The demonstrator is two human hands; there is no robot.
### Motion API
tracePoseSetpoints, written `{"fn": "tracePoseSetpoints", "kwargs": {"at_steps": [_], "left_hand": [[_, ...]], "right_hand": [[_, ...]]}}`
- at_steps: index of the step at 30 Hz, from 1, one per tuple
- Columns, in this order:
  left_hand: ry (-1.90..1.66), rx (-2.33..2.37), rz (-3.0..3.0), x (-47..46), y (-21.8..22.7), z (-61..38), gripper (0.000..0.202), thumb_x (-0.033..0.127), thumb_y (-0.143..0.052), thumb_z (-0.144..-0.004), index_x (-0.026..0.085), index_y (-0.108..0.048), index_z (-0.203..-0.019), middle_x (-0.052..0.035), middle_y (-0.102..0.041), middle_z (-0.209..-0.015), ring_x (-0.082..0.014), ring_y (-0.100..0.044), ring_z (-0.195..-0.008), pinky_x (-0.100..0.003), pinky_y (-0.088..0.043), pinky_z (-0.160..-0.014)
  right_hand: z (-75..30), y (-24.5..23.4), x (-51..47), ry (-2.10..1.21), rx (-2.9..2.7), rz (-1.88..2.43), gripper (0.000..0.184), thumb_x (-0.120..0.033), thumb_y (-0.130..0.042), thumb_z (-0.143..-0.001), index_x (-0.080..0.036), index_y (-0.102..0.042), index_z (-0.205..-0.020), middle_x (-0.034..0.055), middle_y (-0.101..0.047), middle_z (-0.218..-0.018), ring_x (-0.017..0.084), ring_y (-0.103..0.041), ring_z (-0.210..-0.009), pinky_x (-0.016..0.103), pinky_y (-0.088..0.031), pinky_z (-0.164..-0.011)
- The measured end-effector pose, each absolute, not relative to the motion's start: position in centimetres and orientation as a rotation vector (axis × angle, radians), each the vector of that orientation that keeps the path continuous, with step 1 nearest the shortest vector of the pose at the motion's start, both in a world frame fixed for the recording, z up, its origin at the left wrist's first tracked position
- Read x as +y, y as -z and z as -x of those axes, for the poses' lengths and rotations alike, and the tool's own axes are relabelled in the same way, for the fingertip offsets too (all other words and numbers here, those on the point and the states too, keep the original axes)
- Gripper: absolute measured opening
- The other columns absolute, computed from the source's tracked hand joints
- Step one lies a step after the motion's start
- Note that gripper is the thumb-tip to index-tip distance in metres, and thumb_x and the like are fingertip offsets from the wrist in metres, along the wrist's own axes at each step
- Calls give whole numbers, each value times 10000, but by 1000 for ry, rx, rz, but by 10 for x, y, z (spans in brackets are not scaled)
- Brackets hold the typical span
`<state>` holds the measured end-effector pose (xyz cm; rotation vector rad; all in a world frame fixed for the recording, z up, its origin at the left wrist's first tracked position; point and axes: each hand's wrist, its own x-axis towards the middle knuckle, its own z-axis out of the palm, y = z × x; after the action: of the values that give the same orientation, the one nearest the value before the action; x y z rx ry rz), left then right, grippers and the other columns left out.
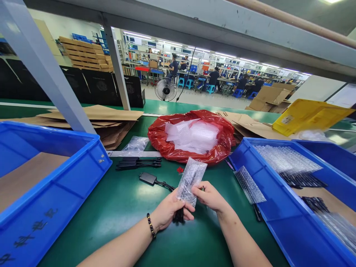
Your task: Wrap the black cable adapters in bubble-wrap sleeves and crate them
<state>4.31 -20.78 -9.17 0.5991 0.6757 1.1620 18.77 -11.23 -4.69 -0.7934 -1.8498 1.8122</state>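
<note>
Bubble-wrap pouch [191, 180] stands tilted between both hands, just above the green table [119, 207], its upper end leaning away to the right. The left hand [168, 211] wears a beaded bracelet [151, 226] at the wrist; its fingers are wrapped around a bundle of black cable [178, 216] at the pouch's lower end, thumb pressed over the pouch. The right hand [210, 196] pinches the pouch's right edge, fingers closed on the plastic.

Just beyond the hands a black adapter [148, 178] lies flat on the table, its cord running toward the left hand. Farther back, several more black adapters [137, 163] lie side by side, with a clear plastic bag [135, 145] behind them. A red bag [191, 137] sits open in the middle of the table, full of clear bubble pouches. On the right, a blue bin [267, 215] holds rows of wrapped pieces, and one bubble sheet [249, 184] leans over its near wall. On the left, another blue bin [55, 200] has a brown cardboard sheet on its floor. Flattened cardboard [105, 122] is stacked behind it. Across the aisle, people sit at work tables beyond a floor fan [165, 89].
</note>
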Motion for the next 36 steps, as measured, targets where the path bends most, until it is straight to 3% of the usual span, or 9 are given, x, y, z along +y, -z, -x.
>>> {"fn": "tracePoseSetpoints", "kwargs": {"at_steps": [4,6,11,14,20,25,28,32,36], "left_hand": [[-1126,620,-619,-208,85,-39,567,302,-728,-645,182,-460,-1130,-91,-677,-863,-198,-666,-707,-278,-488,-609],[-1153,582,-602,-208,82,-37,571,278,-767,-587,181,-517,-1092,-88,-655,-943,-185,-641,-761,-291,-482,-661],[-1245,711,-570,-207,80,-39,346,228,-763,-586,117,-641,-890,-36,-656,-756,-114,-568,-647,-224,-422,-640],[-1151,731,-603,-208,81,-41,339,220,-785,-542,113,-652,-835,-17,-642,-702,-107,-546,-609,-215,-402,-599],[-1091,767,-633,-211,82,-45,346,225,-789,-526,114,-647,-821,-23,-647,-700,-116,-555,-592,-233,-414,-588],[-1171,831,-553,-209,83,-44,294,193,-788,-502,111,-653,-751,-11,-644,-643,-109,-544,-553,-236,-413,-583],[-1312,850,-509,-207,82,-43,295,195,-774,-523,113,-663,-783,-20,-660,-665,-127,-569,-610,-247,-423,-641],[-1345,808,-540,-205,83,-41,331,213,-761,-557,112,-650,-853,-55,-680,-761,-173,-606,-750,-284,-432,-748],[-1188,784,-593,-207,83,-41,382,211,-765,-565,147,-598,-903,-45,-665,-825,-157,-617,-758,-272,-449,-718]], "right_hand": [[-188,44,-117,-1871,-1890,751,428,-498,-570,-732,-160,-485,-484,-81,-273,-383,39,-191,-364,197,-134,-366],[-187,42,-120,-1820,-1966,701,401,-468,-575,-736,-157,-504,-492,-66,-327,-412,51,-246,-393,198,-183,-390],[-182,45,-119,-1613,-2065,670,347,-432,-614,-716,-148,-549,-529,-33,-446,-525,84,-365,-514,211,-299,-488],[-181,54,-116,-1509,-1903,781,346,-457,-554,-768,-146,-599,-626,-21,-477,-538,91,-377,-510,217,-315,-483],[-181,57,-117,-1416,-1918,796,365,-442,-538,-786,-142,-605,-588,2,-509,-557,108,-416,-545,240,-357,-534],[-173,60,-122,-1433,-1829,834,348,-453,-559,-761,-155,-563,-583,-27,-453,-527,90,-372,-508,223,-320,-496],[-165,65,-129,-1388,-1999,810,319,-433,-553,-766,-154,-558,-612,-26,-477,-551,97,-399,-531,220,-329,-514],[-164,56,-139,-1094,-2265,774,290,-337,-450,-844,-156,-584,-661,9,-572,-673,120,-473,-638,228,-363,-606],[-187,23,-133,-821,-2538,861,248,-272,-436,-844,-168,-589,-680,11,-593,-677,120,-485,-626,216,-341,-580]]}}
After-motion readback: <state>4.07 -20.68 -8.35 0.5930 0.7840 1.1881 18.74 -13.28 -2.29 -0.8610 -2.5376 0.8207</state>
